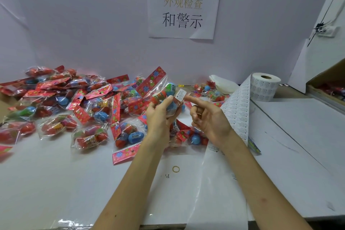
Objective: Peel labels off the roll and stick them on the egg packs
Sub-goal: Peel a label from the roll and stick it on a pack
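Note:
My left hand [160,115] grips a clear egg pack [162,89] with a red flowered header, held up above the table. A small white label [180,95] sits on the pack's right side. My right hand [207,117] is beside it, its index finger stretched out with the tip touching the label's edge and the other fingers curled in, holding nothing. The label roll [265,87] stands at the back right. Its strip of labels [238,112] trails down toward my right wrist.
A heap of egg packs [74,106] covers the left and middle of the white table [56,183]. A few more packs [211,89] lie by the roll. A rubber band [175,169] lies between my forearms. An open carton [328,84] stands at far right, a paper sign [183,8] on the wall.

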Tool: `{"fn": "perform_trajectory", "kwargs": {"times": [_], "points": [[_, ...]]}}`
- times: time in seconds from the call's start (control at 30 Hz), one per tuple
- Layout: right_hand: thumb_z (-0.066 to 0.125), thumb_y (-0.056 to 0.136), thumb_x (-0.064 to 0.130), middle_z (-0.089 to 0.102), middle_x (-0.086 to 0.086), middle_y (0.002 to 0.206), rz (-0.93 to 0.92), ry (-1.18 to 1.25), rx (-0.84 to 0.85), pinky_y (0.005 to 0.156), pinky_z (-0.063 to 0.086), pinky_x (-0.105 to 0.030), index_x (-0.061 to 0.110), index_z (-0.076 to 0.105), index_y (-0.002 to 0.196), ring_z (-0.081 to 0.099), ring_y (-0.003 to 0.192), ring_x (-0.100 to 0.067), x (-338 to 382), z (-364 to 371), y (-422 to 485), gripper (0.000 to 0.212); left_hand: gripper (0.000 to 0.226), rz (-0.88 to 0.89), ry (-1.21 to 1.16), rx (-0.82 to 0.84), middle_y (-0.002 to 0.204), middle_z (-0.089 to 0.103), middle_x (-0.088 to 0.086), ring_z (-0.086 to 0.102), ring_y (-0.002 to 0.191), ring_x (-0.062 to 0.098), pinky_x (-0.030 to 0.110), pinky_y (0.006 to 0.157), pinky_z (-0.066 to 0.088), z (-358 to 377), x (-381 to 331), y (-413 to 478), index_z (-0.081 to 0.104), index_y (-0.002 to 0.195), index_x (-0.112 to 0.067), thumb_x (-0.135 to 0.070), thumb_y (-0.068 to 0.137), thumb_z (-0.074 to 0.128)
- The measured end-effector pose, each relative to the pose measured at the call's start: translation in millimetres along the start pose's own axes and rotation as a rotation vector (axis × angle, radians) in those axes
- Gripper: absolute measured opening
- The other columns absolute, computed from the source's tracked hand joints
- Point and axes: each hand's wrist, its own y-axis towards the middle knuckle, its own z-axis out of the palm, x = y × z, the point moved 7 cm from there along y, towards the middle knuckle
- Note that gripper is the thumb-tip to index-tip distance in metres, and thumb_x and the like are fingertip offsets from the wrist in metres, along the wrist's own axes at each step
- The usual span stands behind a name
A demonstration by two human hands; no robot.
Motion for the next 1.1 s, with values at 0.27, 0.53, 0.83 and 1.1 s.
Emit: {"fn": "perform_trajectory", "kwargs": {"times": [0.27,0.53,0.83,1.1], "points": [[0.055,0.091,0.037,0.054,-0.003,0.065,-0.088,-0.173,-0.010,0.055,0.032,-0.030,0.019,0.073,0.122,0.037,0.051,-0.013,2,-2,3,0.040,0.048,0.004,0.032,-0.018,0.126,0.067,0.016,0.068,0.115,0.034,0.040,0.092,0.060,-2,0,1,0.054,0.135,-0.007,-0.012,0.091,0.074],[0.057,0.095,0.025,0.058,-0.006,0.066,-0.109,-0.285,-0.033,0.053,0.038,-0.024,0.018,0.067,0.132,0.040,0.049,-0.012,0,-5,3,0.039,0.044,0.011,0.089,-0.035,0.121,0.068,0.012,0.068,0.112,0.029,0.030,0.077,0.060,-3,0,1,0.058,0.129,-0.011,-0.013,0.089,0.075],[0.051,0.104,0.013,0.061,-0.002,0.069,-0.107,-0.398,-0.022,0.053,0.043,-0.018,0.024,0.055,0.144,0.044,0.051,-0.010,-3,1,3,0.041,0.042,0.026,0.143,-0.012,0.118,0.071,0.008,0.068,0.112,0.028,0.036,0.089,0.058,-2,0,-1,0.058,0.124,-0.016,-0.014,0.087,0.078],[0.057,0.102,0.014,0.060,-0.001,0.069,-0.137,-0.330,-0.116,0.049,0.041,-0.021,0.026,0.044,0.150,0.042,0.049,-0.009,1,-4,2,0.051,0.032,0.061,0.132,0.105,0.115,0.074,0.014,0.073,0.106,0.032,0.035,0.084,0.062,8,-1,-3,0.064,0.122,-0.008,-0.009,0.091,0.072]]}}
